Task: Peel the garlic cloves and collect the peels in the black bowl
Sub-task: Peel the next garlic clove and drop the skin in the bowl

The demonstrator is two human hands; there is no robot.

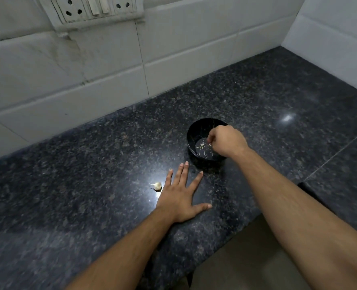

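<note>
The right hand (pixel 227 141) hangs over the black bowl (pixel 196 132) with curled fingers, and it hides the right part of the rim; we cannot tell if the fingertips pinch something. A small pale scrap (pixel 202 145) lies on the bowl floor. Our left hand (pixel 178 195) rests flat on the dark granite counter (pixel 89 174), fingers spread, holding nothing. A garlic clove (pixel 157 186) lies just left of it.

Dim wide-angle view, edges bent, glare spots on the glossy countertop (pixel 257 97).
</note>
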